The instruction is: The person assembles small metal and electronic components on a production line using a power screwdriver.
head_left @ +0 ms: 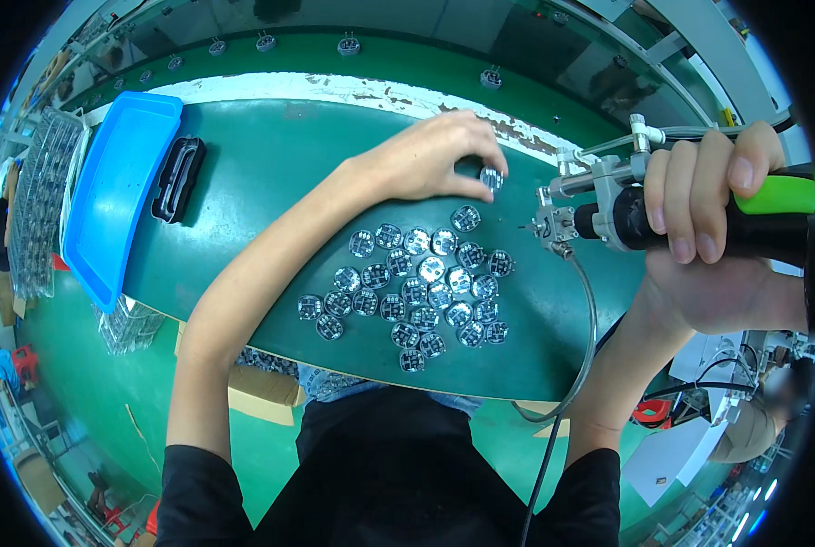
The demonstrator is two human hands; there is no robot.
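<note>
My left hand (444, 157) pinches a small round circuit-board part (491, 179) between thumb and fingertips, just above the green tabletop near its far edge. My right hand (713, 196) is wrapped around a black-and-green powered hand tool (631, 217) held level at the right. A metal head with a thin tip (553, 221) sits at the tool's front, pointing left toward the left hand; the tip and the held part are apart. Several similar round circuit-board parts (414, 292) with silvery rims lie in a loose cluster on the table below my left hand.
A blue tray (93, 205) and a black oblong holder (177, 182) are at the table's left end. From the tool's head a grey hose (591, 328) loops down past the front edge. Beyond the peeling white ledge (325, 87), more round parts (349, 44) stand spaced on a green strip.
</note>
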